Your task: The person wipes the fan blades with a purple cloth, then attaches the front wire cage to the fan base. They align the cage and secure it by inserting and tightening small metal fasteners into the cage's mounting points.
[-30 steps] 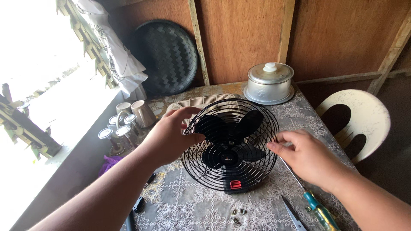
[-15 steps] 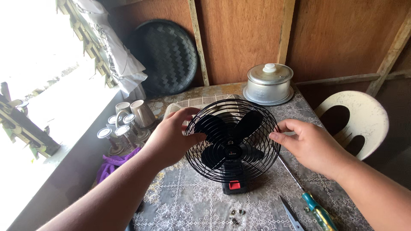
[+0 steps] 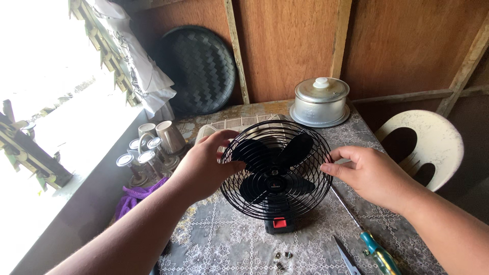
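Note:
A small black fan [image 3: 275, 173] with a round wire guard, three dark blades and a red switch on its base stands on the table. My left hand [image 3: 204, 165] grips the left rim of the guard, thumb in front. My right hand [image 3: 369, 175] pinches the right rim with its fingertips. The fan stands nearly upright between both hands.
A lace-patterned cloth [image 3: 224, 244] covers the table. Small screws [image 3: 281, 257], scissors [image 3: 349, 259] and a green-handled screwdriver [image 3: 374, 249] lie in front. A lidded metal pot [image 3: 321, 99], a white grille [image 3: 234, 125], several cups [image 3: 153, 145], a woven tray [image 3: 201, 69] and a white plastic chair [image 3: 428, 145] surround it.
The fan has been tipped up from a backward lean to nearly upright. My right hand has risen along the guard's right rim. My left hand keeps its hold.

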